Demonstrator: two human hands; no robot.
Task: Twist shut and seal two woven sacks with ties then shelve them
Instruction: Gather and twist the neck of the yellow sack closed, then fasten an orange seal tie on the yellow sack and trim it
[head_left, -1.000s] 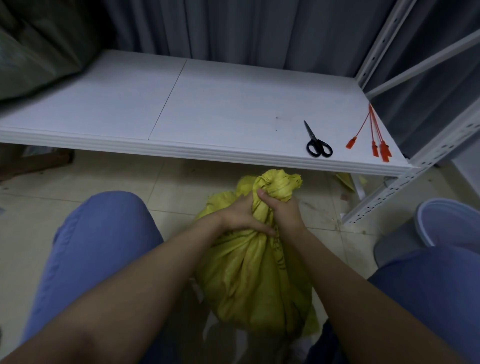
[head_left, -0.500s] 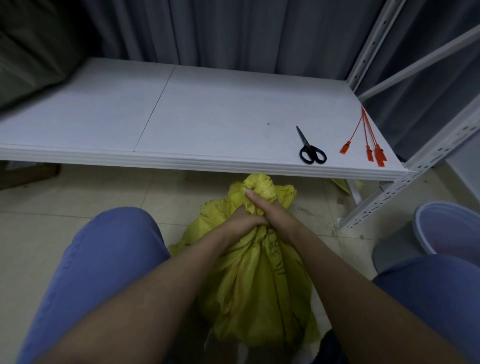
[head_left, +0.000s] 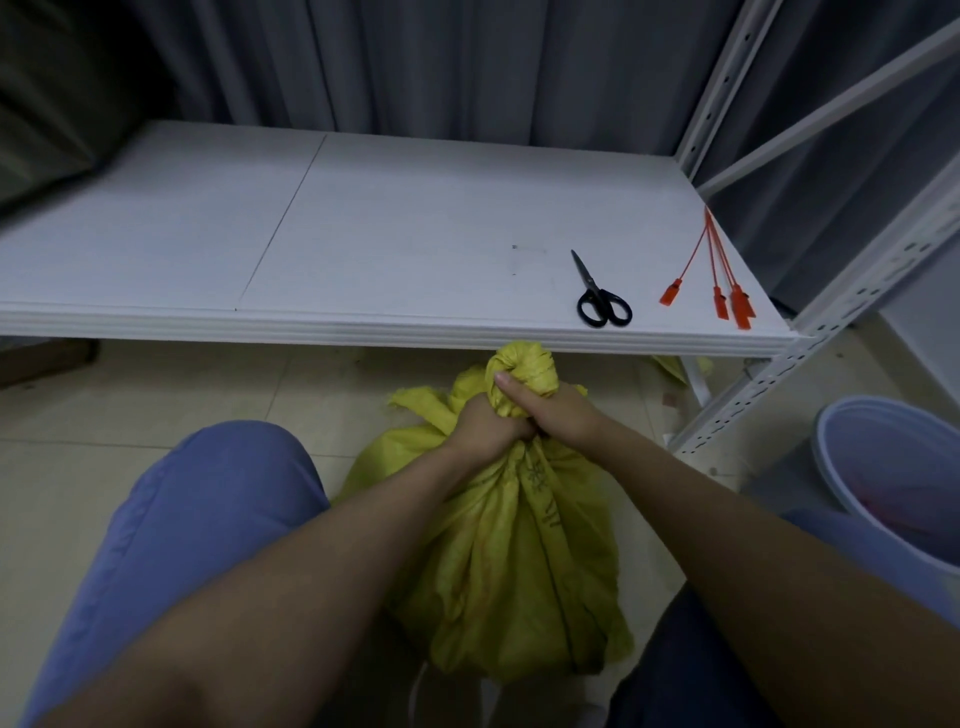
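A yellow woven sack (head_left: 511, 561) stands on the tiled floor between my knees, its top bunched into a twisted neck. My left hand (head_left: 485, 426) grips the neck from the left. My right hand (head_left: 550, 410) grips it from the right, just above, with the thumb up against the gathered top. Several orange ties (head_left: 727, 291) lie on the white shelf (head_left: 363, 234) at its right front corner. Only one sack is in view.
Black scissors (head_left: 600, 301) lie on the shelf left of the ties. White perforated shelf uprights (head_left: 810, 338) rise at the right. A pale blue bucket (head_left: 893, 467) stands on the floor at the right. A grey curtain hangs behind the shelf.
The sack's neck has become tighter and more twisted. Both hands have kept their grip on it and shifted slightly upward as the loose top shrank into a knob.
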